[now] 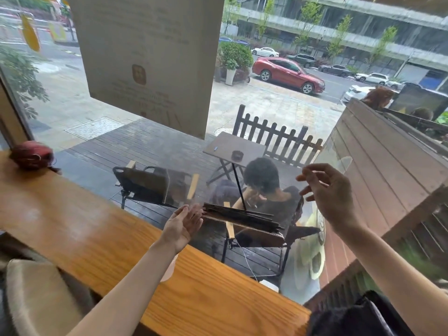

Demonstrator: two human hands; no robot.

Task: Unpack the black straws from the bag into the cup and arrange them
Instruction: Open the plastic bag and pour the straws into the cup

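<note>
Head view: black straws (240,218) bundled in clear bag (242,190), lifted at 12 o'clock above tabletop (101,229); left hand (183,226) wide against the bag's end, right hand (327,190) loosely spread at its top; cup unseen, unpacking judged barely begun.

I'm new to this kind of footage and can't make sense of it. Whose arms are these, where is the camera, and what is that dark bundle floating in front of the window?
There is no machine here. The camera sits on a person's head and looks forward and down, so the two bare arms are the wearer's own. They stand at a wooden counter along a window; the chairs and the seated person are outside, behind the glass. The dark bundle is black straws inside a clear plastic bag, held up between the hands. The left hand is flat against one end. The right hand is raised at the bag's upper edge; whether it pinches the plastic is unclear. A red object lies on the counter, far left.
</note>
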